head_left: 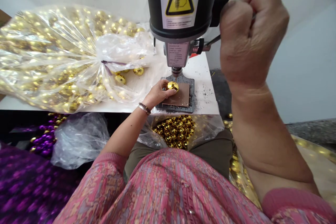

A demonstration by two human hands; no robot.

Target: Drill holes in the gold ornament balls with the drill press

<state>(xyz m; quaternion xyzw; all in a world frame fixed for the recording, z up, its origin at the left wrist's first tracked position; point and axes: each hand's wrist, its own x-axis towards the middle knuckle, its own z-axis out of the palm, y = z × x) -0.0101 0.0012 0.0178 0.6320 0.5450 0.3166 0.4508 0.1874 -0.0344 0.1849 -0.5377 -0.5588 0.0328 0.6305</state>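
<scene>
My left hand (160,94) pinches a shiny gold ball (173,86) with a faceted, mirror-like surface. The ball rests on a brown board (183,94) that lies on the grey base (192,92) of a drill press (152,21). The thin drill bit (176,79) comes down at the top of the ball; whether it has entered the ball I cannot tell. Raised at the right, my right hand (252,31) is closed in a fist around the drill press lever (215,40), most of which the fingers hide.
A big clear bag of gold balls (52,56) covers the table's left side, with loose gold balls (138,71) beside it. Dark shavings (206,91) lie on the white table (207,106). Over my lap hangs an open bag of gold balls (174,131). Purple balls (44,136) are lower left.
</scene>
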